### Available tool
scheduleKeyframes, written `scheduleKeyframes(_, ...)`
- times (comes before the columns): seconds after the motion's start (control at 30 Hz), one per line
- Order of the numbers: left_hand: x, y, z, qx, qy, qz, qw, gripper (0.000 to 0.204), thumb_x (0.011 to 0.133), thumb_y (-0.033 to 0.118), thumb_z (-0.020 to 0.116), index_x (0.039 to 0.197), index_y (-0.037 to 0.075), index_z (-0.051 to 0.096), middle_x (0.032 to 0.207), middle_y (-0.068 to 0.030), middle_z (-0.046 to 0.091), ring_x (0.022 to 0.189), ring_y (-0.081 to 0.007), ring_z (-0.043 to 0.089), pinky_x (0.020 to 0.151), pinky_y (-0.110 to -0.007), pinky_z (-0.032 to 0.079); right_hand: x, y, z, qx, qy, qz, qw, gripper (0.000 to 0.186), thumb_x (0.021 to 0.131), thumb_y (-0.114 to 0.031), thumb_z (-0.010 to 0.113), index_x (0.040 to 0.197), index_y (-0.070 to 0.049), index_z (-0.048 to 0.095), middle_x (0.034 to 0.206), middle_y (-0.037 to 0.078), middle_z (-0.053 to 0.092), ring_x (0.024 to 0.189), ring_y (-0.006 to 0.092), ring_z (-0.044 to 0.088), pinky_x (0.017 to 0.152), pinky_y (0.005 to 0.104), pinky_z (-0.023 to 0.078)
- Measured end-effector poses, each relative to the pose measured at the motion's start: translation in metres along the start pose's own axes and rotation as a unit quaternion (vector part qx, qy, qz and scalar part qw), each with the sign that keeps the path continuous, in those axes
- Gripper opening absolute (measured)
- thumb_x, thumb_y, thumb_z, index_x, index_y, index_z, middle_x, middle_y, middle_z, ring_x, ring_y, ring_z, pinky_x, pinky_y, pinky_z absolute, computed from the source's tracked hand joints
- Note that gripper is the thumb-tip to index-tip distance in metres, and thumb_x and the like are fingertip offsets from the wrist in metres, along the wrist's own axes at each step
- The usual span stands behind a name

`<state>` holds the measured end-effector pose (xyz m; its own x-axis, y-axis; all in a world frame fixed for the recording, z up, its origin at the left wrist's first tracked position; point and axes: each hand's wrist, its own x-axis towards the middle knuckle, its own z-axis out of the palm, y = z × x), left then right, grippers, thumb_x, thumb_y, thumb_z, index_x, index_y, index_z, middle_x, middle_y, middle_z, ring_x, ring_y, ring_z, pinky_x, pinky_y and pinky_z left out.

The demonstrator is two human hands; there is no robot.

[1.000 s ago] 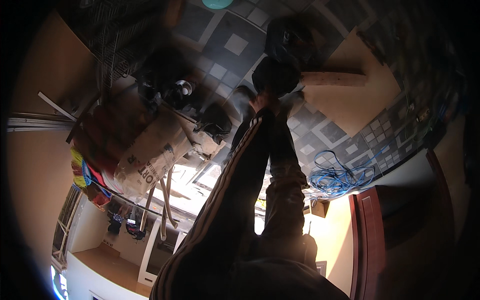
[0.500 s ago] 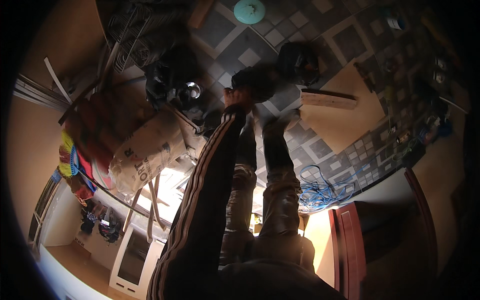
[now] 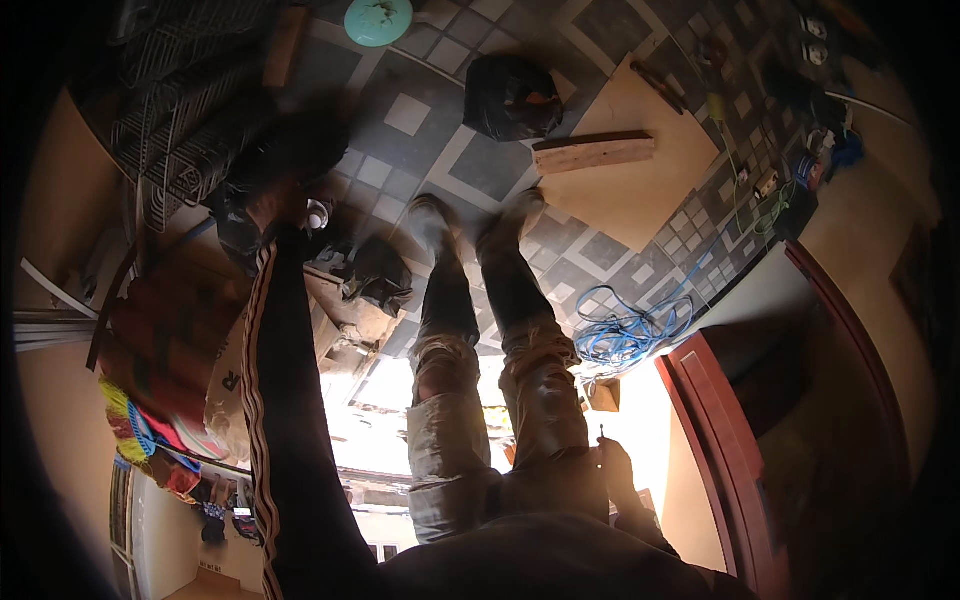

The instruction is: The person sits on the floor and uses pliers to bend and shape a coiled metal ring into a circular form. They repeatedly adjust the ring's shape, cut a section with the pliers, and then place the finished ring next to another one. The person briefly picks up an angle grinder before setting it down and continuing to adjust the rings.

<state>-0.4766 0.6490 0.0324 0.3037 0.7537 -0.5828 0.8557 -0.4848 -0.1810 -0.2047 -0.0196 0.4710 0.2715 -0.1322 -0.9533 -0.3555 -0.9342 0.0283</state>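
My left arm, in a black sleeve with pale stripes, stretches to the far left. At its end my left hand [image 3: 272,207] is closed on a dark bundle [image 3: 305,142], whose kind is lost in shadow. A round whitish object [image 3: 318,213] and a black plastic bag [image 3: 378,274] lie close by. Low down beside my right thigh is my right hand [image 3: 617,474], mostly in shadow. Its fingers look closed, and a thin, small thing sticks up from them, too dark to name.
Wire racks [image 3: 180,140] stand at the far left. Ahead are a mint-green round object [image 3: 378,20], a black bag [image 3: 512,97], and a wooden plank [image 3: 595,153] on a flat board [image 3: 640,195]. Blue cable [image 3: 630,330] lies coiled at right, near a red door frame [image 3: 715,440].
My left hand has carried the dark bundle leftward, away from the black bag on the tiles. My view has shifted, and my right hand now shows more plainly beside my thigh.
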Motion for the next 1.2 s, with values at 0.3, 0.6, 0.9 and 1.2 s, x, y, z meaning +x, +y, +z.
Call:
scheduleKeyframes(0.3,0.012,0.005,0.029,-0.134,0.057,-0.092,0.985,0.055,0.093,0.044,0.065,0.140,0.015,0.058,0.142,-0.0151,0.058,0.131,-0.0369,0.056,0.109,-0.055,0.042,0.030,-0.022,0.003,0.235,0.008,0.078,0.969,0.040,0.102,-0.027,0.063,0.132,-0.001,0.060,0.108,0.011,0.069,0.093,0.0201,0.069,0.078,0.0323,0.056)
scheduleKeyframes(0.6,-0.255,0.162,-0.135,-0.357,0.074,0.114,0.924,0.047,0.093,0.017,0.069,0.136,0.004,0.056,0.134,-0.0234,0.054,0.121,-0.0463,0.053,0.102,-0.056,0.044,0.205,-0.143,-0.012,0.034,0.048,-0.117,0.991,0.046,0.100,-0.022,0.063,0.142,-0.007,0.053,0.104,0.008,0.073,0.096,0.0201,0.072,0.082,0.0338,0.056)
scheduleKeyframes(0.9,-0.361,0.205,-0.154,-0.319,0.003,0.221,0.922,0.043,0.087,0.021,0.072,0.127,0.009,0.066,0.129,-0.0179,0.060,0.120,-0.0388,0.056,0.114,-0.060,0.037,0.415,-0.422,0.012,-0.284,0.109,-0.425,0.852,0.075,0.092,-0.010,0.071,0.156,-0.019,0.033,0.119,0.019,0.068,0.107,0.0368,0.069,0.088,0.0455,0.056)
scheduleKeyframes(1.2,-0.326,0.185,-0.133,-0.340,-0.042,0.188,0.921,0.041,0.085,0.021,0.072,0.124,0.010,0.067,0.128,-0.0164,0.061,0.119,-0.0377,0.057,0.114,-0.062,0.036,0.495,-0.518,0.037,-0.505,0.042,-0.444,0.739,0.056,0.092,-0.012,0.068,0.142,-0.027,0.048,0.127,0.014,0.064,0.118,0.0357,0.065,0.093,0.0478,0.055)
